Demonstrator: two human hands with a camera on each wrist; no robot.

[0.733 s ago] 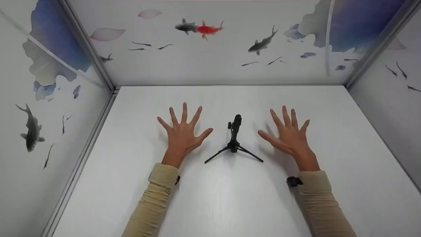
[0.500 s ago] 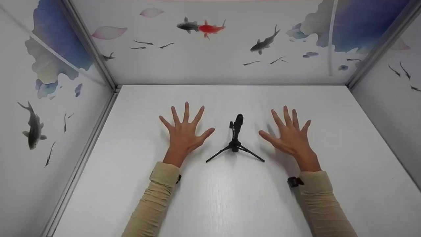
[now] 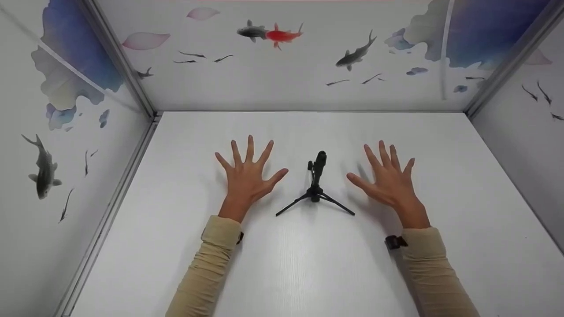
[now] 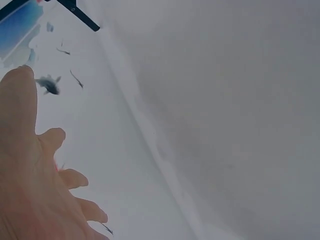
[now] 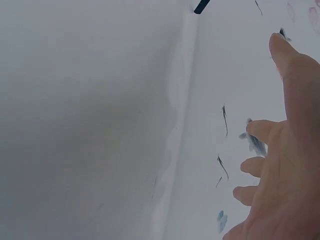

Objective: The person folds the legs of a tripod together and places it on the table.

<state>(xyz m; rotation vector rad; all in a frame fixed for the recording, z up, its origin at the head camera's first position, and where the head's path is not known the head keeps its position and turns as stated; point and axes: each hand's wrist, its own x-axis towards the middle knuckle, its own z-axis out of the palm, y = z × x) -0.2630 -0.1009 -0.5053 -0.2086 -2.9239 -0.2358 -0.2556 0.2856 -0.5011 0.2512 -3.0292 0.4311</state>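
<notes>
A small black tripod stands on the white table between the two hands, its legs splayed and its upper part rising. To its left is the left hand, palm down with straight, spread fingers. On the other side the right hand is likewise spread wide, thumb pointing toward the tripod. Neither hand touches the tripod or holds anything. The left wrist view catches the thumb and fingers of the left hand with a tripod leg at the top. In the right wrist view, the right hand shows extended fingers and a dark leg tip.
The white table is enclosed by a back wall, a left wall and a right wall, all printed with fish and petals. Metal rails run along the corners. A small black device is worn at the right wrist.
The head view shifts slightly, so the scene slides a little right and up in the picture. Both hands stay spread and the tripod stays in place between them.
</notes>
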